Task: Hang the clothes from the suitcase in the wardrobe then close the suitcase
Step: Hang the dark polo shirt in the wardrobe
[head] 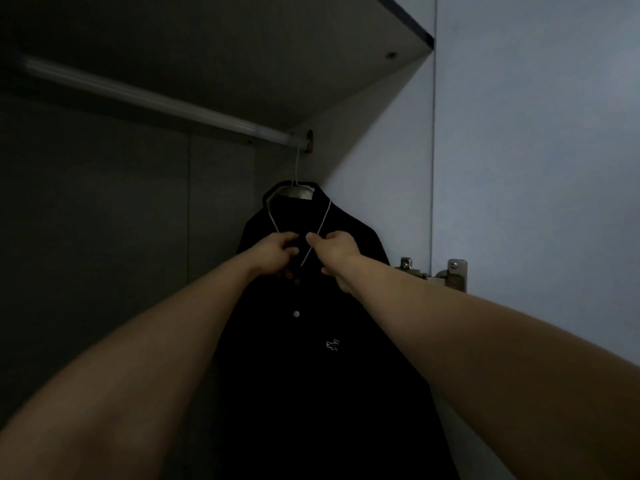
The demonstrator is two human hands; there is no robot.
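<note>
Black knit cloth fills the near field: a polo shirt point(311, 358) with white collar piping, a pale placket button point(296, 313) and a small embroidered chest logo point(332, 344). We reach both bare forearms in from the lower corners to its neck opening. Our left hand point(277, 252) has its fingers curled and pinching the left edge of the placket; our right hand point(334, 251) pinches the right edge just under the piped collar, thumb against fingertips. The two hands are almost touching, with only the placket between them.

We judge the step in hand to be fastening or straightening the top of the placket on a shirt that is already hung. The next move calls for a fine two-handed pinch to seat the button, then letting go without dragging the shirt off its shoulders.

Behind the hands, the shirt sits on a wire hanger point(296, 168) whose hook loops over the wardrobe rail point(156, 100) at its far right end, just beside the rail bracket point(308, 140). Above lies the wardrobe shelf point(242, 46); to the right the side panel point(381, 150), a door hinge point(433, 271) and the pale door point(536, 168). The shirt hangs close against the side panel, which may crowd its right shoulder. The suitcase is not in view, so closing it is not yet shown.
</note>
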